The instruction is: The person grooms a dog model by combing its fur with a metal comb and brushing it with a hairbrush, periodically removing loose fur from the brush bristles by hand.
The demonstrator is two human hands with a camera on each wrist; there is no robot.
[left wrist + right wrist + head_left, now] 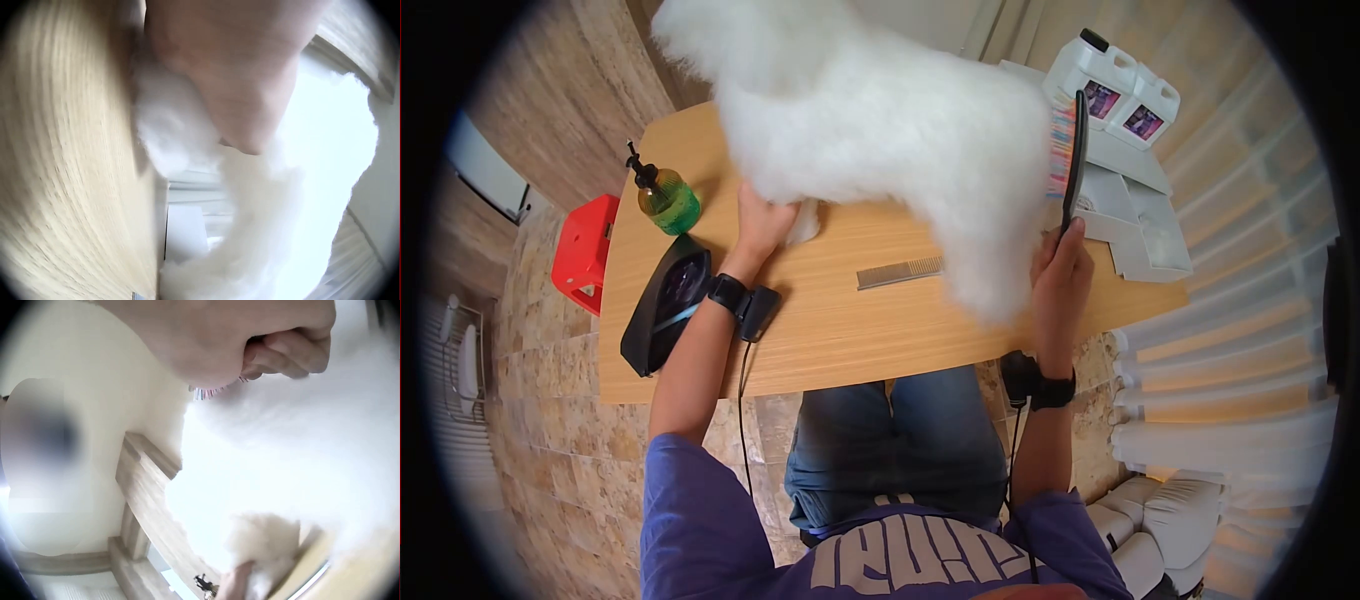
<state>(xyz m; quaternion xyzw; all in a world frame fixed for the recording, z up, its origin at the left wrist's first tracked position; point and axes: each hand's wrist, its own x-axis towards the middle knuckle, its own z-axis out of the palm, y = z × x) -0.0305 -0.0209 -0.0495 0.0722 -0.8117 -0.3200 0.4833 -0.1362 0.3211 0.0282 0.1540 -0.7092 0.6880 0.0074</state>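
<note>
A fluffy white animal (880, 110), its head out of clear view, stands on the wooden table (820, 340). The left hand (765, 218) grips one of its legs low down, near the paw; in the left wrist view that hand (244, 81) lies against the white fur. Curled round the handle of a brush (1077, 150) is the right hand (1062, 275), at the animal's other end. The brush's colourful bristles face the fur. In the right wrist view the right hand (275, 344) covers most of the brush.
A metal comb (898, 272) lies below the animal. At the left are a green pump bottle (670, 202), a black pouch (662, 310) and a red stool (585, 250). White jugs (1112, 90) and a white box (1145, 225) stand at the right.
</note>
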